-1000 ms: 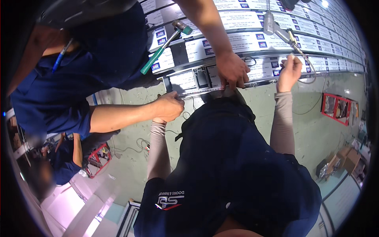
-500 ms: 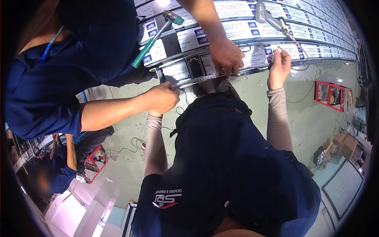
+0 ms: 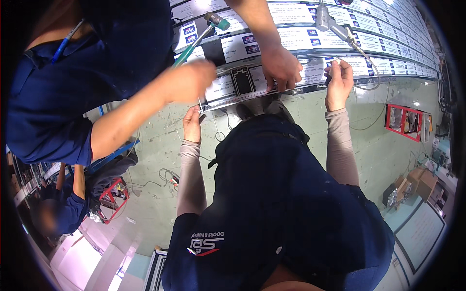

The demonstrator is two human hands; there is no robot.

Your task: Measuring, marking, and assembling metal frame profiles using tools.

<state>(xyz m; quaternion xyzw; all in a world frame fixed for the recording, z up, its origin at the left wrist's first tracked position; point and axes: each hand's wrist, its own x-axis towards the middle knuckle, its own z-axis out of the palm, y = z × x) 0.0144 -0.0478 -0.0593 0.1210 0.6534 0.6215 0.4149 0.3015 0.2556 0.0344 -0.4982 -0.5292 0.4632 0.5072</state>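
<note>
My left hand (image 3: 192, 127) is closed, its fingertips pinched at the left end of a thin marked measuring strip (image 3: 238, 100). That strip runs along the near edge of a long wrapped profile (image 3: 219, 87). A short dark profile piece with a pale outline (image 3: 242, 80) lies on top of the wrapping. My right hand (image 3: 339, 87) is raised at the near edge of the profiles, thumb and fingers pinched around something small that I cannot make out. Between my hands, a co-worker's hand (image 3: 281, 70) presses on the strip and profile. The co-worker's other hand (image 3: 190, 81), blurred, hovers above my left hand.
A green-handled mallet (image 3: 196, 41) and a grey air tool (image 3: 330, 23) with a hose lie on the rows of wrapped profiles (image 3: 291, 39). Red racks (image 3: 404, 121) stand on the floor at right and left. Another person (image 3: 63, 203) works at far left.
The co-worker's near hand has lifted up and away from the strip's left end, uncovering my left hand there. My right hand has shifted slightly left. The co-worker's other hand stays on the profile.
</note>
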